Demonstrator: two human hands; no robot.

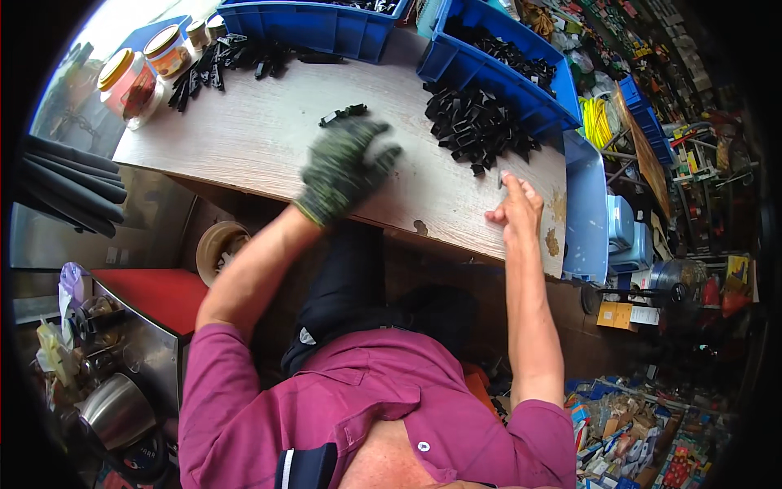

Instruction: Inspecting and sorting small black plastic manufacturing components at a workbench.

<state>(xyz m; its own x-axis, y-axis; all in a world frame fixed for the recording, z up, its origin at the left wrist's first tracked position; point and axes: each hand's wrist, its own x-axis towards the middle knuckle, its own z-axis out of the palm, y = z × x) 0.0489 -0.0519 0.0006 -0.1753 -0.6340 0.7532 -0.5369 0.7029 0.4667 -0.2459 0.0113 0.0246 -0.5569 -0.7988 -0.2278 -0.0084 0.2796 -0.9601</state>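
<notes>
My left hand (346,169), in a dark green patterned glove, is over the middle of the table and smeared by motion. Its thumb stands apart from the fingers, and I see nothing between them. Just beyond it lies a short row of black plastic pieces (343,115). My bare right hand (518,205) is at the near edge of a heap of black plastic pieces (472,126). Its index finger reaches forward, the thumb is apart from it, and the other fingers are partly curled. A small dark piece (500,182) shows at the index fingertip; whether it is gripped I cannot tell.
Behind the heap a blue crate (429,59) holds more black pieces; another blue crate (305,31) stands at the back. Longer black pieces (213,67) lie at the far left beside lidded jars (129,84). A light blue bin (585,213) adjoins the table's (244,134) right edge.
</notes>
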